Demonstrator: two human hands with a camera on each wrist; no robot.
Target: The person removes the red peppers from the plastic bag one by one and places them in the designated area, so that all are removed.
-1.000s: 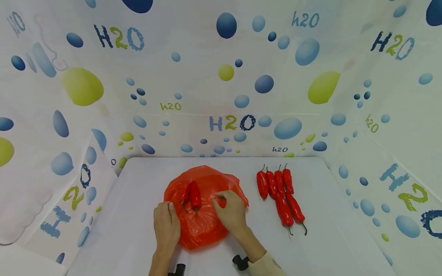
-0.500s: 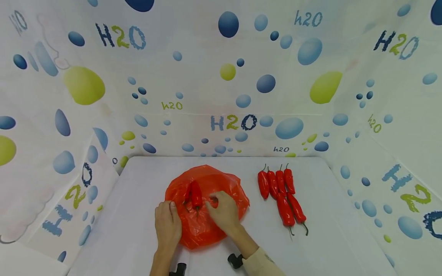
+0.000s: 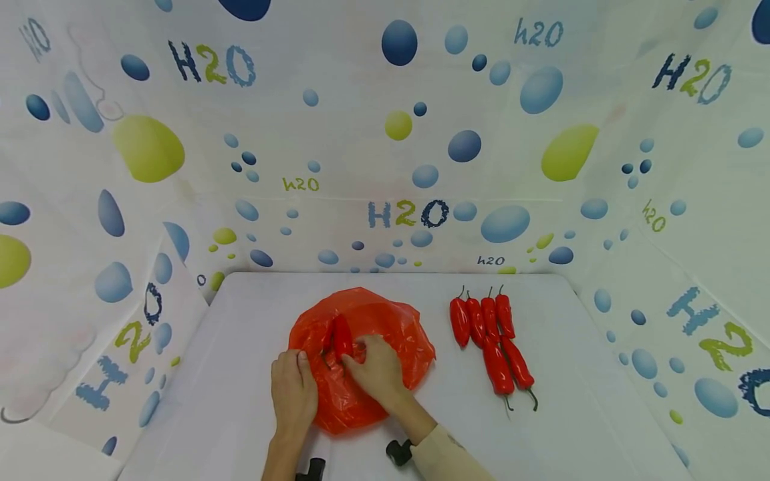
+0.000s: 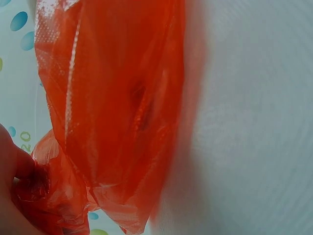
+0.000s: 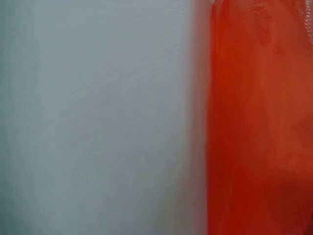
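Observation:
An orange-red plastic bag (image 3: 361, 407) lies spread on the white table, with red chili peppers (image 3: 343, 331) in its opening. At the bag's left rim, my left hand (image 3: 293, 387) holds the plastic; the left wrist view shows the bag (image 4: 112, 98) bunched at the fingers (image 4: 12, 156). My right hand (image 3: 377, 371) reaches over the bag, thumb and forefinger apart beside the lower end of the nearer pepper. Whether they touch it is hard to tell. Only table and bag (image 5: 259, 117) show in the right wrist view; the right hand is out of that view.
Several red chili peppers (image 3: 496, 367) lie in two rows on the table (image 3: 577, 401) to the right of the bag. Behind the table hangs a patterned curtain (image 3: 337, 133). A black wrist mount (image 3: 398, 453) sits by the right sleeve.
My right hand has moved left across the bag, from its right part to the nearer pepper. My left hand has stayed at the left rim. The peppers have not visibly moved.

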